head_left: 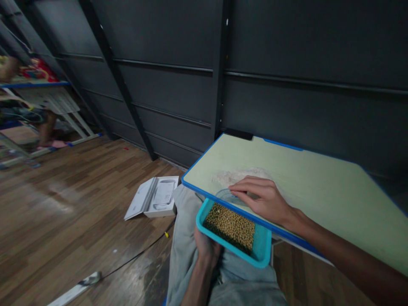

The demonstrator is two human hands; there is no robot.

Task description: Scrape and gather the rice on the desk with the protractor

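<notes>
My left hand (pixel 205 248) holds a teal tray (pixel 264 248) from underneath, just below the near edge of a pale green table with a blue rim (pixel 318 191). The tray carries a layer of small tan beans (pixel 231 225). My right hand (pixel 261 197) lies palm down on the table by its edge, fingers together, resting on a thin clear plastic piece (pixel 225 196) above the tray. A pale powdery patch (pixel 239 174) marks the tabletop just beyond the fingers. My legs in grey trousers (pixel 185 238) are below the tray.
An open white box (pixel 156 197) lies on the wooden floor to the left. A dark cable (pixel 140 253) runs across the floor and a white strip (pixel 73 291) lies at the lower left. Dark wall panels stand behind the table. Another person's legs (pixel 47 123) and a second table are far left.
</notes>
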